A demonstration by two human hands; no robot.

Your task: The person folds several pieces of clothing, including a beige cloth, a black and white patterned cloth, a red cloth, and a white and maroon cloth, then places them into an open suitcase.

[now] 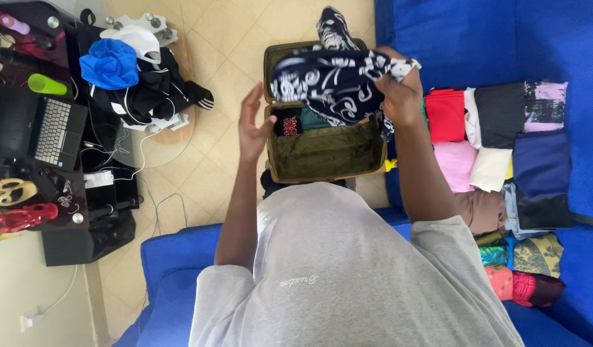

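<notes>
Ideally, the patterned cloth (338, 80), gripped by the right hand (399, 93), is steadied by the open, empty left hand (252, 125) over the suitcase (325, 154).

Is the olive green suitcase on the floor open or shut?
Open: the olive green suitcase shows its lining, with a few folded clothes inside.

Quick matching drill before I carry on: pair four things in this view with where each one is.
Things:
1. patterned dark cloth
2. olive suitcase
3. blue cap
4. laptop

Places:
A. on the dark pile on the floor
B. open, in front of the person
C. on the black table, far left of the view
D. gripped by the right hand

Pairs: 1-D, 2-B, 3-A, 4-C
</notes>
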